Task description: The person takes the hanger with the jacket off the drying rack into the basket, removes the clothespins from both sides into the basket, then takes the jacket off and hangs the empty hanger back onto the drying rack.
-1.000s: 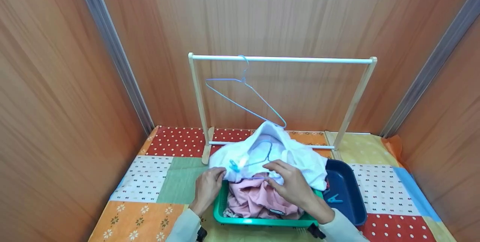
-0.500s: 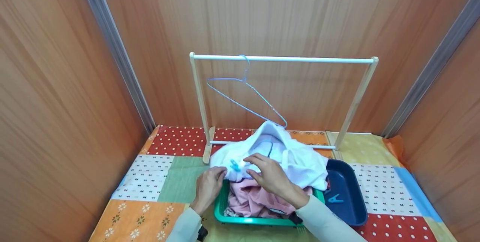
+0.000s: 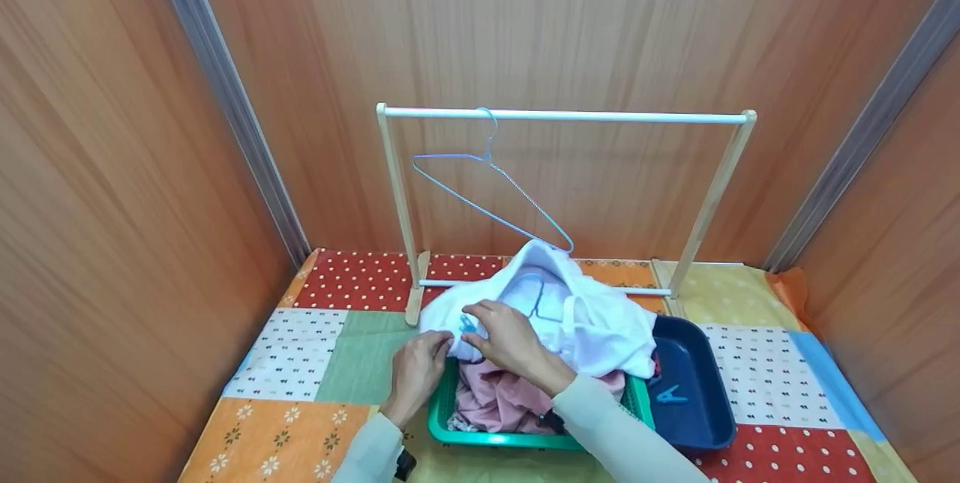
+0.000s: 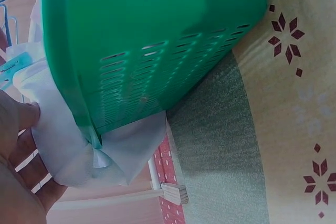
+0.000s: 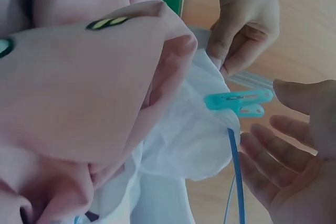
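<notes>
- Pinches the near left edge of the white hooded top (image 3: 611,329) between thumb and fingers of the left hand (image 3: 417,370), likely to steady the cloth beside the clip.
- Poises the right hand (image 3: 514,340) around the blue clothespin (image 5: 239,99), thumb and fingers parted, gripping nothing; cannot tell about light contact. Seems so placed to have both handles within reach.
- Has that clothespin clipped on the top's edge, handles pointing away from the cloth, presumably for finger room.
- Drapes the top over the far side of the green basket (image 3: 510,439), hood toward the drying rack (image 3: 600,117); shows a blue hanger (image 3: 538,301) in the neck opening, probably there to carry the shoulders.
- Leaves a pink garment (image 3: 499,393) bunched in the basket.
- Hooks a second hanger (image 3: 530,200) over the rack's rod.
- Stows a spare clothespin (image 3: 670,394) in the navy tray (image 3: 701,367), perhaps for easy reach.
</notes>
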`<state>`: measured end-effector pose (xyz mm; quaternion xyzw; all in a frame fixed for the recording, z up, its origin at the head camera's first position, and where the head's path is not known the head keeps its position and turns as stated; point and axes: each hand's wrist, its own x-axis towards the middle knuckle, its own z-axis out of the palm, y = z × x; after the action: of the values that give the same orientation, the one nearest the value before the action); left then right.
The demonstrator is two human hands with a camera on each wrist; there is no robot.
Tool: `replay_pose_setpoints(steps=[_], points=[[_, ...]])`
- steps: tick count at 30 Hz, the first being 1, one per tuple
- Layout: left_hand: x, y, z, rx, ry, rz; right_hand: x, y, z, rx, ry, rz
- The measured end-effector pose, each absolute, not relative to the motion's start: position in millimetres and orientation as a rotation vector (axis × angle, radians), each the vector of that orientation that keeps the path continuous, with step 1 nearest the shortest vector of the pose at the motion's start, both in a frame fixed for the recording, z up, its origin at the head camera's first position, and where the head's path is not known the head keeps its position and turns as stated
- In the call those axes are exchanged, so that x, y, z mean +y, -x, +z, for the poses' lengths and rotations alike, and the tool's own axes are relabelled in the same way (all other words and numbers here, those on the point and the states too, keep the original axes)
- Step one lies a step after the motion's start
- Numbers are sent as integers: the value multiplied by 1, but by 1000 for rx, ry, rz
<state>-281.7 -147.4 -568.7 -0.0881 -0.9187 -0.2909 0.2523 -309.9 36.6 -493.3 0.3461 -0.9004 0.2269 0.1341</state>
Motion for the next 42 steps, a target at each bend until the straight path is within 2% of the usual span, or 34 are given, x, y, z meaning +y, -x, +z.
replay_pose_setpoints(steps=[23,42], points=[[-147,282,-568,-2476,241,-777,25,320,-506,-2462,-936,700],[-147,280,-566,-2502,245,-810,26,312,-503,-2355,-951,807]])
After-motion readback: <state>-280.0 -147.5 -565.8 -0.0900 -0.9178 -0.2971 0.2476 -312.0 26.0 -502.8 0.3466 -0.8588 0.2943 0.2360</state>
